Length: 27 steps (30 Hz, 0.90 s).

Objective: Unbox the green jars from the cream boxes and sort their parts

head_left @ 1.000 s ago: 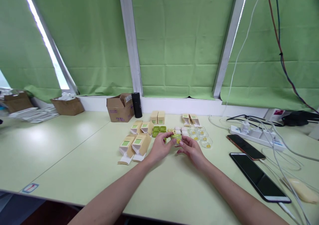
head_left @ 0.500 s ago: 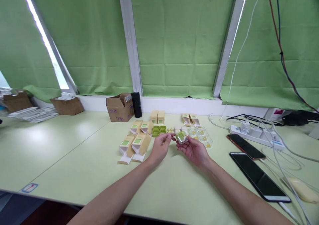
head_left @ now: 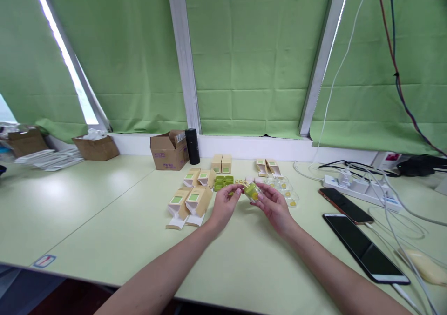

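Note:
A small clear case with a green top and a yellow spot (head_left: 252, 192) is held above the table, a pale loop standing up from it. My right hand (head_left: 278, 209) grips its right side between thumb and fingers. From the left, my left hand (head_left: 223, 209) pinches at the edge of the same case, fingertips partly hidden. Just behind are green square caps (head_left: 223, 181) set in a block. Clear round-lobed pieces with yellow spots (head_left: 290, 196) lie beyond my right hand.
Open cream cartons with green labels (head_left: 198, 201) stand left of my hands, closed ones (head_left: 221, 163) behind. A brown cardboard box (head_left: 169, 151) and black cylinder (head_left: 192, 146) stand farther back. At right lie two phones (head_left: 365, 247), a power strip (head_left: 359, 190) and loose cables.
The case has turned in my hands, so its yellow spot and pale loop now show. My right hand has rolled from palm-up to gripping with the thumb in front.

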Tool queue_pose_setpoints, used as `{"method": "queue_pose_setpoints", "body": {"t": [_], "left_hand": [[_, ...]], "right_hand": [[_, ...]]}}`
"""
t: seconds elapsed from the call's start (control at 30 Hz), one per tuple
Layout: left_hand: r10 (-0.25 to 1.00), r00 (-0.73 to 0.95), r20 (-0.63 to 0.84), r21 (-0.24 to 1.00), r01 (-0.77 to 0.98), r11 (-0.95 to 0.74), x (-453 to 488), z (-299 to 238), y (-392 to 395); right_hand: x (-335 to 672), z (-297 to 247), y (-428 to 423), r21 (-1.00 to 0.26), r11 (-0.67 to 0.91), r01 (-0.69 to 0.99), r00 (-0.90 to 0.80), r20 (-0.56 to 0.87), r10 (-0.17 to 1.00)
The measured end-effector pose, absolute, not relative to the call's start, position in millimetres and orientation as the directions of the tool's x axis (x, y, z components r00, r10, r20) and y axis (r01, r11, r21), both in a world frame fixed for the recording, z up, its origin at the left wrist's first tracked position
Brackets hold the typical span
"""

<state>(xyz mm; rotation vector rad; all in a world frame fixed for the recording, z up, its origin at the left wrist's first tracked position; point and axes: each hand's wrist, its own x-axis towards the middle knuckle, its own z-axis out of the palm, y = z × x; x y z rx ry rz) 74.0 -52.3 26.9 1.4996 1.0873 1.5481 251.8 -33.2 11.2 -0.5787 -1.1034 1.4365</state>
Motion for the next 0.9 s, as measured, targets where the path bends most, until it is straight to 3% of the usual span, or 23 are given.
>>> {"method": "queue_pose_setpoints", "body": {"t": [0.2, 0.6, 0.77, 0.9], "left_hand": [[0.931, -0.074, 0.359, 0.932, -0.021, -0.361, 74, 25, -51], [0.919, -0.078, 0.387, 0.92, -0.029, -0.391, 74, 28, -49], [0.898, -0.078, 0.432, 0.902, 0.046, -0.43, 75, 29, -53], [0.865, -0.085, 0.495, 0.855, 0.225, -0.467, 76, 28, -58]], "right_hand": [[250, 10, -36, -0.882, 0.353, -0.311, -0.063, 0.39, 0.919], [247, 12, -42, -0.878, 0.403, -0.257, -0.098, 0.439, 0.893], [246, 10, -43, -0.888, 0.411, -0.207, -0.162, 0.445, 0.881], [245, 7, -44, -0.873, 0.485, -0.045, -0.188, 0.484, 0.855]]}}
